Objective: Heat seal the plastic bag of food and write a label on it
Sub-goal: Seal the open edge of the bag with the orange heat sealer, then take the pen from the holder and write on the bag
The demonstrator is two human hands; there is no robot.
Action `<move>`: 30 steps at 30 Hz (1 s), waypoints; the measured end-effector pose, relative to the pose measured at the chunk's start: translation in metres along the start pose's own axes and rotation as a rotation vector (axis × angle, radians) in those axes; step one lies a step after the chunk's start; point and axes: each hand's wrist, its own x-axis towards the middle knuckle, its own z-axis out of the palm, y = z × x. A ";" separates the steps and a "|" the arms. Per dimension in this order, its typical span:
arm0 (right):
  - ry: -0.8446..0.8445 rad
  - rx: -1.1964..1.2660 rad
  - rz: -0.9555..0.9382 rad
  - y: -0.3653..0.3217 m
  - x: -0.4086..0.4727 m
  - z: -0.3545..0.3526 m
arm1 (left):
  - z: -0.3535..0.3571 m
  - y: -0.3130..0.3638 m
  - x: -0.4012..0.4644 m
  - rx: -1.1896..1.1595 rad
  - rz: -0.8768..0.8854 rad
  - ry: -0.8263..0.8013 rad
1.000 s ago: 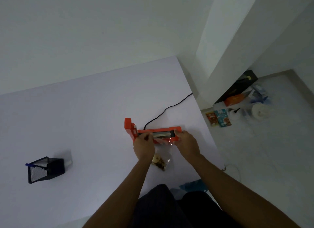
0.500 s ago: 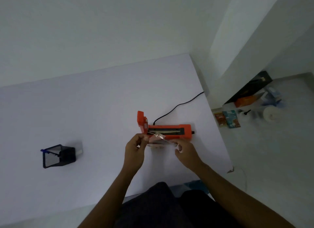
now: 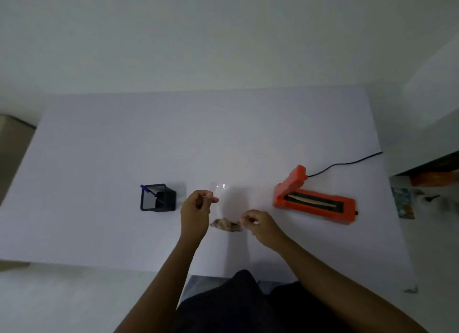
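A clear plastic bag (image 3: 229,206) with brown food at its lower end lies on the white table (image 3: 99,158) between my hands. My left hand (image 3: 196,211) pinches the bag's upper left corner. My right hand (image 3: 260,227) pinches its lower right corner beside the food. The orange heat sealer (image 3: 314,201) sits to the right of the bag with its lid raised and the sealing strip showing. A black mesh pen holder (image 3: 157,197) with a blue pen (image 3: 149,191) stands to the left of my left hand.
A black power cord (image 3: 347,162) runs from the sealer off the table's right edge. Boxes and packets (image 3: 407,203) lie on the floor at the right. My dark-clothed lap (image 3: 236,305) is at the table's near edge.
Both hands have carried the bag away from the sealer to the left, toward the table's middle. The view has swung left, so the sealer and pen holder appear further right.
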 end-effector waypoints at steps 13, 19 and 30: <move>0.457 -0.084 0.259 -0.030 0.087 0.050 | -0.035 -0.015 0.146 0.129 -0.059 -0.294; 0.727 -0.217 0.307 -0.066 0.093 0.076 | -0.097 -0.006 0.170 0.172 0.057 -0.333; 0.208 -0.457 -0.281 -0.162 0.117 0.222 | -0.222 -0.067 0.180 0.356 0.081 -0.180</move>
